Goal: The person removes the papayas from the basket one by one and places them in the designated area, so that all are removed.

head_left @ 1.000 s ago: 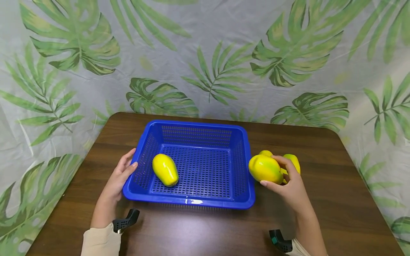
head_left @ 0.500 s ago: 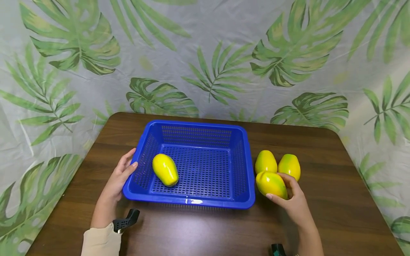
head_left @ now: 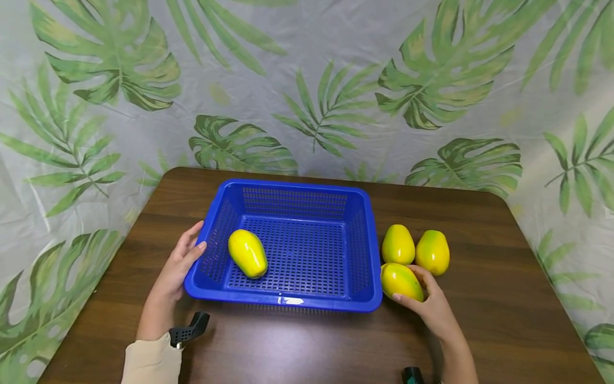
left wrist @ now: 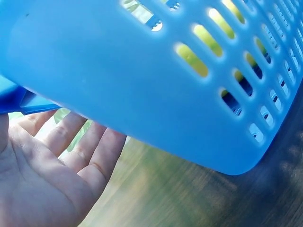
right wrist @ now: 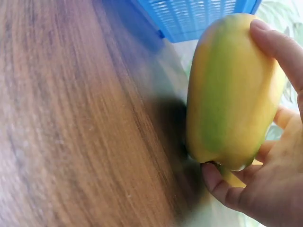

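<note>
In the head view, my right hand [head_left: 433, 303] grips a yellow-green papaya [head_left: 402, 282] close to the tabletop, beside the right wall of a blue plastic basket [head_left: 283, 302]. The right wrist view has the thumb on one side of this papaya [right wrist: 232, 94] and fingers around its end. Two more papayas stand just behind it, a left one [head_left: 398, 244] and a right one [head_left: 433, 252]. Another papaya [head_left: 247, 254] lies inside the basket, toward the left. My left hand [head_left: 176, 266] holds the basket's left rim, thumb on top and fingers beneath the edge.
A dark brown wooden table [head_left: 297, 352] bears the basket and fruit. Behind it hangs a pale leaf-print cloth [head_left: 336, 32]. Perforated basket walls [left wrist: 118, 94] fill most of the left wrist view.
My right hand has carried its papaya back from near the basket's right rim, down and toward me to the table, uncovering the two papayas behind. My left hand has stayed put.
</note>
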`<state>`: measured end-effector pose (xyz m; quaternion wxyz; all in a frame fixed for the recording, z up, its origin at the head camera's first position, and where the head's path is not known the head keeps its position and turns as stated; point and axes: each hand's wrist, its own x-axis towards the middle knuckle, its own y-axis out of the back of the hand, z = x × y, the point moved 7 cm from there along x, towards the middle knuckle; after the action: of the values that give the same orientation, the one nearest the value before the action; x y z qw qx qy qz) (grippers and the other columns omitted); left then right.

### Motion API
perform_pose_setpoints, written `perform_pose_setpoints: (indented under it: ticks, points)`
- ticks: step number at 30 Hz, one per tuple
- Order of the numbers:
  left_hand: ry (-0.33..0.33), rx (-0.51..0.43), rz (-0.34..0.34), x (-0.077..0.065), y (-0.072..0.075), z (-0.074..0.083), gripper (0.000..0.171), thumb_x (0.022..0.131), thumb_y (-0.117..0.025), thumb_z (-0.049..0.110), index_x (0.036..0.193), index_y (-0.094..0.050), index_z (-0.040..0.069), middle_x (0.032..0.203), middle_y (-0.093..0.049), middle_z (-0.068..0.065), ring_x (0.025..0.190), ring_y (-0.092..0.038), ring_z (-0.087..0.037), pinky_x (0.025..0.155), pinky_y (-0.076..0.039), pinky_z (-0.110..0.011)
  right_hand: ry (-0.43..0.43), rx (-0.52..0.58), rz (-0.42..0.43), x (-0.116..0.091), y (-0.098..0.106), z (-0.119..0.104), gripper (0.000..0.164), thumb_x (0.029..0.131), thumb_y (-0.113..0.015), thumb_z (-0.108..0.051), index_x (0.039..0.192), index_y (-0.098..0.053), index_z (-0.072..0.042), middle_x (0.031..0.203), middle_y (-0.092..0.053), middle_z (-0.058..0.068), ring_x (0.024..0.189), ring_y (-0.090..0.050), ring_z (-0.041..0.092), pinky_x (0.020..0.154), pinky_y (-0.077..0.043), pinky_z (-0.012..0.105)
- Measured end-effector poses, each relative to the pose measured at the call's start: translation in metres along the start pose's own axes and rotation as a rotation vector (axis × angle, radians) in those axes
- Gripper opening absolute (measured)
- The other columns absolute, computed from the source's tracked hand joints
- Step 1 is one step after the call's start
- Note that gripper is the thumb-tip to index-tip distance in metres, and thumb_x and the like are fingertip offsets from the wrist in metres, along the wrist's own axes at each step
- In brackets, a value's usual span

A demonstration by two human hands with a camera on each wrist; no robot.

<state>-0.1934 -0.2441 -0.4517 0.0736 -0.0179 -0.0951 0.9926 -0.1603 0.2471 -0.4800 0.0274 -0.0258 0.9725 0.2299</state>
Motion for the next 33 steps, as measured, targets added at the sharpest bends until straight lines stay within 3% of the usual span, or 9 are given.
perform_pose_setpoints:
  ticks: [6, 11, 21, 33]
  points:
    - [0.002, 0.002, -0.003, 0.001, -0.001, 0.0, 0.051, 0.097, -0.039, 0.015, 0.143, -0.017, 0.017, 0.125, -0.036, -0.009, 0.094, -0.057, -0.018, 0.074, -0.051, -0.034, -0.026, -0.039, -0.045, -0.001, -0.002, 0.0, 0.067, 0.081, -0.068, -0.024, 0.136, -0.031, -0.012, 0.129, -0.037, 0.013, 0.106, -0.037, 0.024, 0.086, -0.031, 0.043]
    - [0.002, 0.016, 0.005, 0.001, -0.001, 0.001, 0.05, 0.097, -0.039, 0.016, 0.143, -0.017, 0.016, 0.124, -0.037, -0.009, 0.094, -0.057, -0.017, 0.074, -0.051, -0.033, 0.009, -0.079, -0.043, 0.001, -0.003, -0.003, 0.066, 0.08, -0.069, -0.025, 0.134, -0.034, -0.009, 0.13, -0.035, 0.015, 0.107, -0.036, 0.025, 0.085, -0.031, 0.044]
    - [-0.006, -0.005, -0.006, 0.0, -0.001, 0.001, 0.05, 0.098, -0.038, 0.015, 0.143, -0.016, 0.016, 0.127, -0.034, -0.008, 0.096, -0.056, -0.018, 0.075, -0.05, -0.034, 0.049, -0.105, 0.016, 0.0, -0.001, -0.003, 0.067, 0.077, -0.072, -0.024, 0.132, -0.037, -0.006, 0.127, -0.034, 0.017, 0.11, -0.032, 0.028, 0.087, -0.027, 0.047]
    - [-0.008, -0.003, -0.009, 0.0, -0.002, 0.001, 0.05, 0.098, -0.037, 0.014, 0.143, -0.015, 0.016, 0.129, -0.032, -0.009, 0.097, -0.055, -0.018, 0.075, -0.05, -0.033, 0.092, -0.115, 0.133, -0.004, 0.01, -0.016, 0.064, 0.079, -0.071, -0.019, 0.132, -0.037, -0.005, 0.125, -0.04, 0.013, 0.107, -0.034, 0.026, 0.082, -0.028, 0.039]
